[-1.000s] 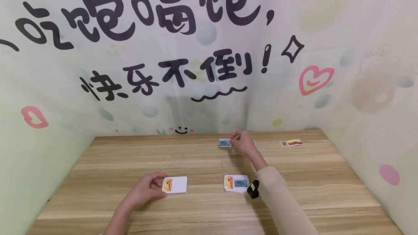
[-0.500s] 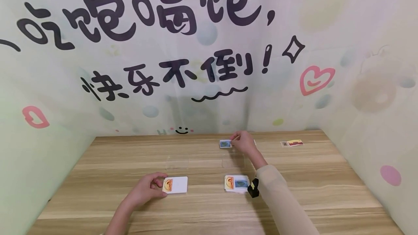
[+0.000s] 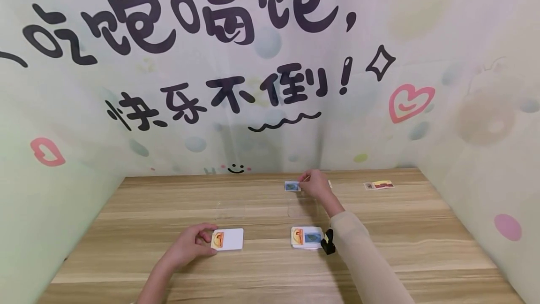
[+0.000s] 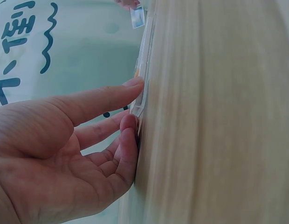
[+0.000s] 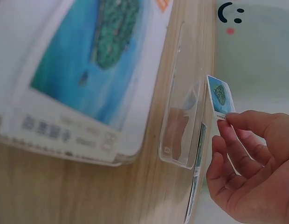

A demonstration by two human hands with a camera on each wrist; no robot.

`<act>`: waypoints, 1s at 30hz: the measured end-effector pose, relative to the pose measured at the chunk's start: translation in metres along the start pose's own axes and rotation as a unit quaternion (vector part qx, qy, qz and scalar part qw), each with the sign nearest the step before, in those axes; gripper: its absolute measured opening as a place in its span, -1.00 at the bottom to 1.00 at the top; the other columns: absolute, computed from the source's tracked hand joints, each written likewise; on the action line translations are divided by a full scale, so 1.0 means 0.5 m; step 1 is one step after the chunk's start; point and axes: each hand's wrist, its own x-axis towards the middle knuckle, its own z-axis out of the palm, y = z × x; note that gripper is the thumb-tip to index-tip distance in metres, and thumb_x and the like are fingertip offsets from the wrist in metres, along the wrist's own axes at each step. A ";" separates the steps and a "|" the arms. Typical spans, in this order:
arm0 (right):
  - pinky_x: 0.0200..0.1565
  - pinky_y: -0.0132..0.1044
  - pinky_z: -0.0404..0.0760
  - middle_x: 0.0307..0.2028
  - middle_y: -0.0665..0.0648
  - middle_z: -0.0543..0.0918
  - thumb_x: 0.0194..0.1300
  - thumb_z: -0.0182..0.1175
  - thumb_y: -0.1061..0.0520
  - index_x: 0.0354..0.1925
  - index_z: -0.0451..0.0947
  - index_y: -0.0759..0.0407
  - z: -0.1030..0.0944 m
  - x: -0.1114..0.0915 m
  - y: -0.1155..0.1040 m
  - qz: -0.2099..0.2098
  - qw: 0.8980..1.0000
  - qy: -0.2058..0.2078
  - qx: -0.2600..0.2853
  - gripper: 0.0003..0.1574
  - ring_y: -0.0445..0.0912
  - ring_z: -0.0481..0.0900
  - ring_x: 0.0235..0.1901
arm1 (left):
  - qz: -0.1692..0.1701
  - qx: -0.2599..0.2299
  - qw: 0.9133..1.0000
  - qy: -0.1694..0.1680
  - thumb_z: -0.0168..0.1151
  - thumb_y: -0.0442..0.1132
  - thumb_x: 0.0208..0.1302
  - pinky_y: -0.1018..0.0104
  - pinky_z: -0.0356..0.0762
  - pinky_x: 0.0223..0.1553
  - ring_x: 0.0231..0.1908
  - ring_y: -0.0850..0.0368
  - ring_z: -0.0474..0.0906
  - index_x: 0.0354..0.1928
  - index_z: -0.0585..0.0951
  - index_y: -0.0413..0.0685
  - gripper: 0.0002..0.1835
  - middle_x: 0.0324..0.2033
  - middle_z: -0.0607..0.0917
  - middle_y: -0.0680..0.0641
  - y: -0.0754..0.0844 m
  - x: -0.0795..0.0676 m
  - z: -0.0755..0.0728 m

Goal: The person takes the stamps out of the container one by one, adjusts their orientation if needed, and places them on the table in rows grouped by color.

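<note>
Right arm: outstretched | Right hand: thumb and finger pinching small island card, raised above far tabletop | Left forearm: angled inward | Left hand: thumb and fingers gripping left end of white-topped stack on tabletop

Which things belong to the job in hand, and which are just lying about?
Likely job:
blue picture card, in right hand
orange-pictured white card, held by left hand
right card stack

Apparently lying about:
clear plastic covers
red-and-yellow slip
</note>
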 end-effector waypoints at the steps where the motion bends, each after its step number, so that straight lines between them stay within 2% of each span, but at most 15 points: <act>1: -0.33 -0.32 0.49 -0.28 0.23 0.77 0.32 0.36 0.26 -0.26 0.73 0.28 0.001 0.001 0.000 0.002 1.000 -0.001 -0.001 -0.93 -0.03 0.62 -0.33 | -0.001 -0.001 1.000 0.000 0.53 -0.50 0.09 0.40 0.40 -0.34 -0.35 0.09 0.37 0.21 0.54 -0.54 -0.38 -0.27 0.53 -0.11 0.001 0.000 0.000; 15: -0.35 -0.33 0.51 -0.28 0.20 0.77 0.35 0.36 0.25 -0.26 0.73 0.27 0.008 0.017 0.000 0.008 1.000 -0.006 -0.009 -0.93 -0.07 0.60 -0.37 | -0.012 -0.009 1.000 0.002 0.53 -0.52 0.08 0.41 0.40 -0.35 -0.35 0.08 0.38 0.21 0.54 -0.55 -0.38 -0.27 0.52 -0.11 0.002 0.002 0.000; 30: -0.29 -0.26 0.55 -0.24 0.23 0.78 0.35 0.37 0.28 -0.24 0.73 0.29 0.013 0.021 0.004 0.000 1.000 -0.008 -0.025 -0.94 0.00 0.66 -0.29 | -0.012 -0.009 1.000 0.005 0.53 -0.52 0.08 0.41 0.39 -0.35 -0.35 0.08 0.37 0.21 0.55 -0.53 -0.38 -0.27 0.53 -0.12 0.002 0.001 0.000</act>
